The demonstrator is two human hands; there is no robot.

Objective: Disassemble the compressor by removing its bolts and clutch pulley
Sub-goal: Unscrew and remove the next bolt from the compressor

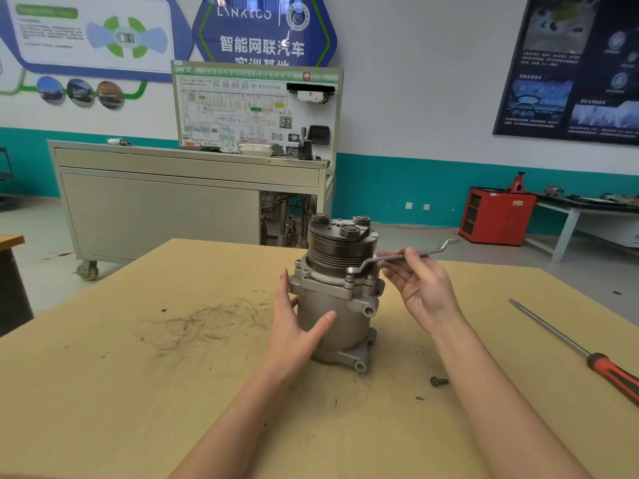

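A grey metal compressor (340, 326) stands upright on the wooden table (138, 392), its dark grooved clutch pulley (337, 245) on top. My left hand (297, 323) rests against the housing's left side with straight fingers and the thumb across the front. My right hand (420, 286) pinches the shaft of an offset ring wrench (397, 258). The wrench's ring end sits on a bolt (350, 275) at the flange's front right. One loose bolt (438, 381) lies on the table to the right of the compressor's base.
A long screwdriver (584, 354) with a red and black handle lies at the table's right edge. Scratch marks cover the table left of the compressor. Behind the table stand a wheeled grey cabinet (166, 202) with a wiring board, a red cabinet (498, 216) and a white bench.
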